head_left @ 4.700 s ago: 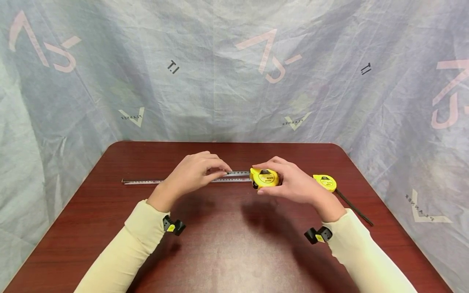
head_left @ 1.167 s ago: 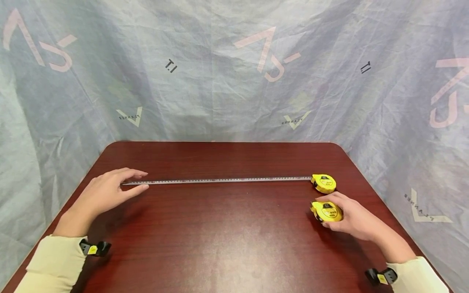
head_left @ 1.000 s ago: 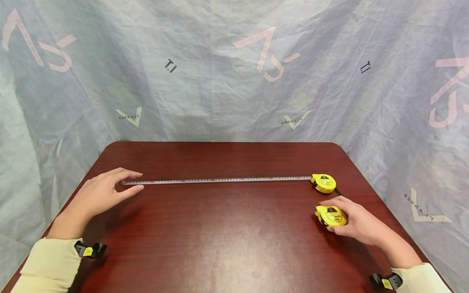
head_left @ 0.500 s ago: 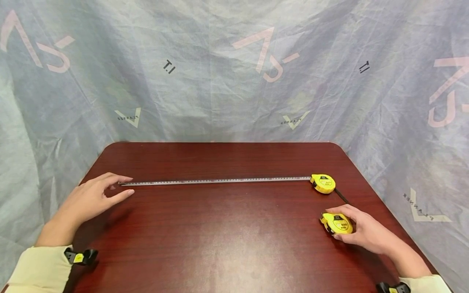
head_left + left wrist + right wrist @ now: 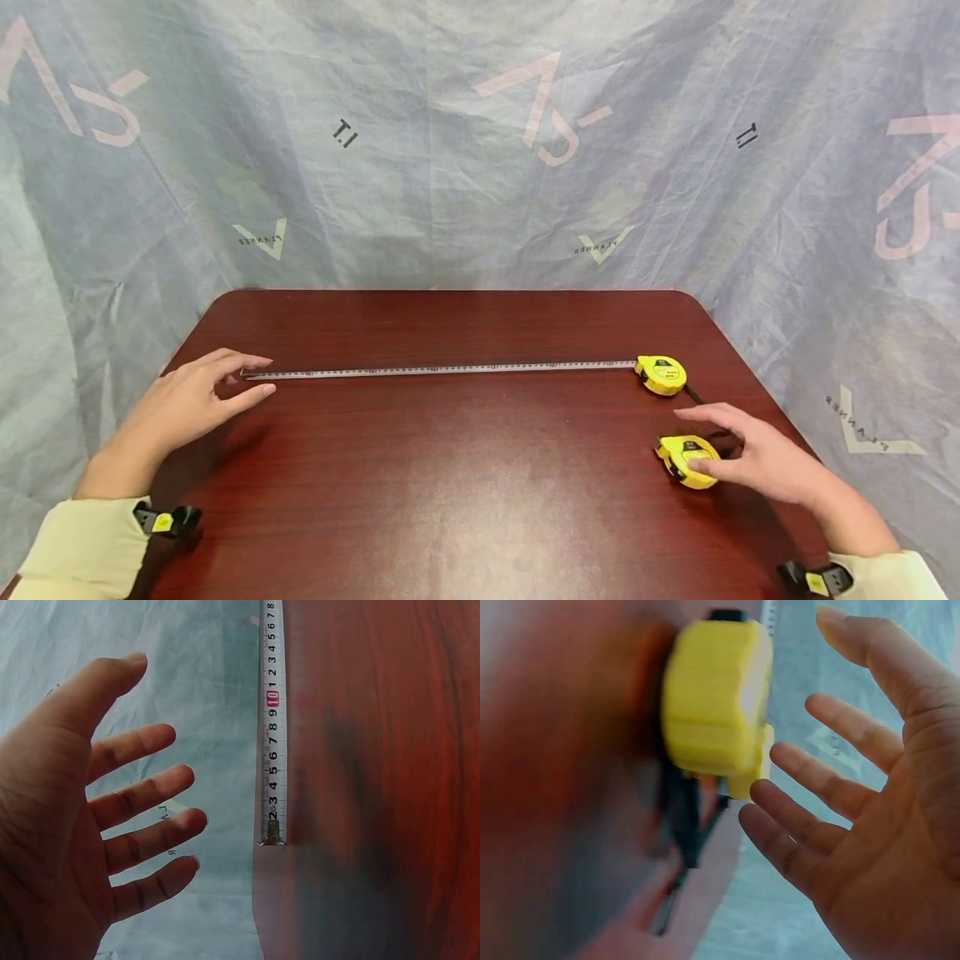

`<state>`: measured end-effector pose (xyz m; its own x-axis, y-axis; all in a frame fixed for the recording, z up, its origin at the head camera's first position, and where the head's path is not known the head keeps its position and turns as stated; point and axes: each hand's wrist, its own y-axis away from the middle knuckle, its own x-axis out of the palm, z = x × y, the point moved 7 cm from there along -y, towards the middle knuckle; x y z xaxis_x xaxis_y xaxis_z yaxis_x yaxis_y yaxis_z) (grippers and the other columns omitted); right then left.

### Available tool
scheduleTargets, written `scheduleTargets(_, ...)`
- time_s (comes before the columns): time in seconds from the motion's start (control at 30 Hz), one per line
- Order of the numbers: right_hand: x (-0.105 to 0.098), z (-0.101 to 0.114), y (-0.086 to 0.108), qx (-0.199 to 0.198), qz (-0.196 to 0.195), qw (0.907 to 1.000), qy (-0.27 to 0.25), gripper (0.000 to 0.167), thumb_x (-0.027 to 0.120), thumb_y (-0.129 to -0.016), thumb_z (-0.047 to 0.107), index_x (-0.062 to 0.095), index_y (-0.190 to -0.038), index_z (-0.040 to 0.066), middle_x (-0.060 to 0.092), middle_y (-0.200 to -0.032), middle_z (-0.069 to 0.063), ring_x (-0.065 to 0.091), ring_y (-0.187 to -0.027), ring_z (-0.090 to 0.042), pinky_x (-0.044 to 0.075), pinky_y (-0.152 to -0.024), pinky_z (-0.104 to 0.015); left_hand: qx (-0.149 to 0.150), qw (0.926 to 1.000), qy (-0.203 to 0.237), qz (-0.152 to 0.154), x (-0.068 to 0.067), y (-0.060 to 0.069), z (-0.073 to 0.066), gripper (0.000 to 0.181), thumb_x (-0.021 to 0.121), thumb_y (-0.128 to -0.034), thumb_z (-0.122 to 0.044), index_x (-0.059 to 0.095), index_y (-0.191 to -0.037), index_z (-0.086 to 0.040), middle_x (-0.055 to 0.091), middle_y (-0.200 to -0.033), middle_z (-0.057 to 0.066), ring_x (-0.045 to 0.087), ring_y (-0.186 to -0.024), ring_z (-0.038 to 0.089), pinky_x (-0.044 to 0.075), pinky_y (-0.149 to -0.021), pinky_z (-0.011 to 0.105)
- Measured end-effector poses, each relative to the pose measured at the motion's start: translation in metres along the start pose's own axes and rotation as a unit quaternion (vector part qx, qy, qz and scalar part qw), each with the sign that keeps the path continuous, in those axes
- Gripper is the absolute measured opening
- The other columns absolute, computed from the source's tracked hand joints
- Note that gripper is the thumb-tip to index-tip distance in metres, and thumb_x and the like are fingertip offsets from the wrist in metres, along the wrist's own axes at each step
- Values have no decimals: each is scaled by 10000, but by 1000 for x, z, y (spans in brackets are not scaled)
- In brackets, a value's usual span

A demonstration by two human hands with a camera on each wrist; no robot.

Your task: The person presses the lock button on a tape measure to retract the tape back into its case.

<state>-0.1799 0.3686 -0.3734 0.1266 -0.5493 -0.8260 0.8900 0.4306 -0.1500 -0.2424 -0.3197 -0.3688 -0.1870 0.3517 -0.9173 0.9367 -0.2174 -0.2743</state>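
Two yellow tape measures lie on the red-brown table. From the far tape measure [image 5: 663,376] a long metal blade [image 5: 435,370] runs left across the table. Its hooked end [image 5: 272,834] shows in the left wrist view. My left hand [image 5: 180,404] hovers near that end with fingers spread, holding nothing. The near tape measure [image 5: 681,454] sits in front of the far one, its blade drawn in. My right hand [image 5: 772,458] is beside it, fingers spread and loose. In the right wrist view, a gap shows between the fingers and the near tape measure [image 5: 714,705].
A dark wrist strap [image 5: 688,832] hangs from the near tape measure. Another dark cord [image 5: 695,397] trails from the far one. Grey printed cloth [image 5: 450,167] hangs behind and beside the table [image 5: 450,500].
Earlier both hands worked on the near tape measure's pulled-out blade. That blade is drawn in now. My right hand brought the tape measure nearer and let it go; my left hand moved left.
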Motion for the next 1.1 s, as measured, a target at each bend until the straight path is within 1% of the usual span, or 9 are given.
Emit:
scheduleTargets(0.13,-16,2,-13,33,-202,9993,302,590,874,-856,215,622,-1389,190,600,-1329,-50,522,-1192,45,408,-890,-113,-33,10000,54,-3,-3,-6,-1,468,728,-912,-587,692,-1298,-325,656,-1188,-57,644,-958,177,472,-747,478)
scheduleTargets(0.2,-23,2,-20,100,-270,9985,456,602,876,-856,235,618,-1397,185,594,-1355,-52,485,-1226,25,365,-905,-109,-23,10000,67,5,-4,-10,-1,481,726,-914,-586,686,-1310,-315,652,-1186,-50,638,-955,183,471,-724,460)
scheduleTargets(0.3,-30,2,-31,199,-301,9973,637,637,870,-863,261,593,-1429,168,578,-1396,-78,501,-1236,-134,378,-907,-196,42,10000,35,-11,-5,-17,-3,486,728,-918,-575,680,-1321,-308,641,-1195,-39,619,-949,182,466,-692,435)
scheduleTargets(0.43,-37,1,-48,323,-232,9974,600,666,852,-883,280,557,-1466,154,546,-1439,-117,487,-1292,-333,401,-969,-413,140,9999,29,15,-7,-26,-5,507,722,-928,-566,665,-1350,-291,618,-1276,5,615,-997,215,477,-701,475)
scheduleTargets(0.57,-40,1,-67,268,-142,9985,454,669,834,-902,265,534,-1481,113,512,-1468,-162,441,-1343,-417,385,-976,-625,91,9998,84,131,-7,-37,-4,539,708,-932,-581,647,-1376,-283,599,-1327,32,618,-1060,252,475,-736,542)
scheduleTargets(0.67,-41,-3,-80,308,-33,9986,426,674,816,-919,274,513,-1492,91,482,-1487,-192,409,-1367,-447,370,-991,-681,63,9998,114,136,-6,-45,-1,532,703,-939,-572,652,-1373,-269,608,-1310,42,613,-1067,255,471,-755,554)
scheduleTargets(0.83,-39,-15,-95,619,173,9969,454,725,795,-932,353,470,-1524,89,406,-1539,-240,355,-1401,-496,336,-1019,-715,22,9997,215,129,-2,-56,10,535,688,-948,-577,661,-1359,-234,618,-1291,67,603,-1062,271,461,-807,571)
scheduleTargets(0.93,-36,-23,-102,804,284,9953,465,760,784,-932,408,444,-1545,114,359,-1573,-244,325,-1426,-495,322,-1042,-712,-52,9995,281,149,1,-57,18,542,690,-945,-581,668,-1352,-223,622,-1289,82,603,-1057,280,457,-821,569)
scheduleTargets(1.1,-29,-36,-109,930,425,9939,423,802,786,-926,426,412,-1567,124,313,-1599,-249,286,-1451,-491,304,-1062,-712,-149,9993,288,167,6,-53,31,543,707,-934,-580,686,-1332,-211,632,-1265,112,613,-1037,297,463,-803,564)
